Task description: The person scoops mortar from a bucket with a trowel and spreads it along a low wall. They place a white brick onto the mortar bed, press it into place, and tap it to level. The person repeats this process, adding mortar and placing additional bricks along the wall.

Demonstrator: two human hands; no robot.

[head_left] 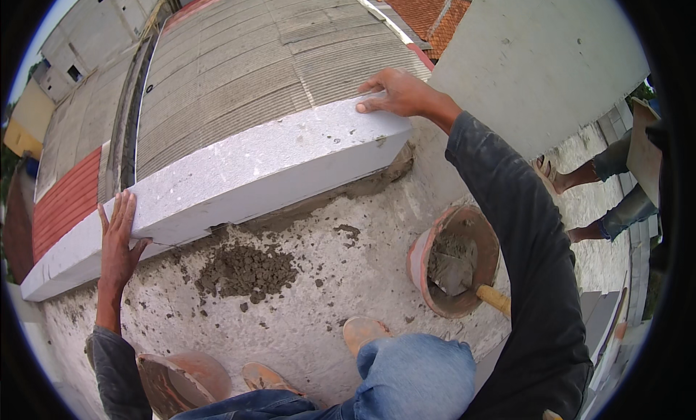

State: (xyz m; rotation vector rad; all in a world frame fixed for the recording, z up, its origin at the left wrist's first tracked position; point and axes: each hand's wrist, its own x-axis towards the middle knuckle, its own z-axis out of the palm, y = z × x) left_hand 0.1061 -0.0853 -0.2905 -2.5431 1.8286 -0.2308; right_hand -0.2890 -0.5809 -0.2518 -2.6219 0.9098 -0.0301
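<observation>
Two hands are placed on a long white block (272, 155), which is set along the roof edge on a bed of grey mortar (301, 211). The left hand (118, 235) is laid at its left end, where a second white block (69, 266) adjoins; the fingers there are extended and unclenched, with the thumb spread across the near face. The right hand (402, 94) is rested over the far right end, fingers bent toward the back edge and thumb on top; whether the end is grasped or merely pressed cannot be told.

Technique, as judged: pressure should be applied evenly at both ends, the joint kept flush with the neighbouring block, and the line checked before the mortar stiffens. Rocking should be avoided, since the bed looks uneven along its near edge.

Containers: two buckets noted. In the right bucket (417, 266), grey mortar (451, 244) and a wooden-handled trowel (494, 300) are held. The left bucket (212, 374) is smeared inside; its contents cannot be made out. Loose crumbly mortar (246, 271) is heaped between, uncontained, on the slab (319, 293).
</observation>
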